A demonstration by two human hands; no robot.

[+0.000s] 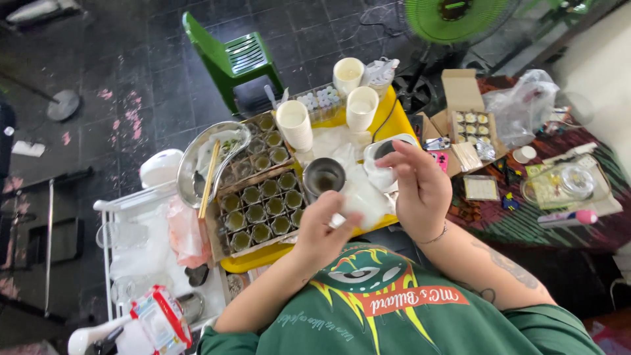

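Mid-handling over the yellow tray (388,112): left hand (320,227) curled shut around a small white cup (358,204) beside the dark metal cup (323,176); right hand (420,187) hovering just beside, fingers loosely apart. Likely next: steadying the cup with both hands.

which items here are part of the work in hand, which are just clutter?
In use: left hand holding a white cup; right hand; small metal pot; trays of small glasses; yellow table.
Lying about: green chair; green fan; cardboard box.
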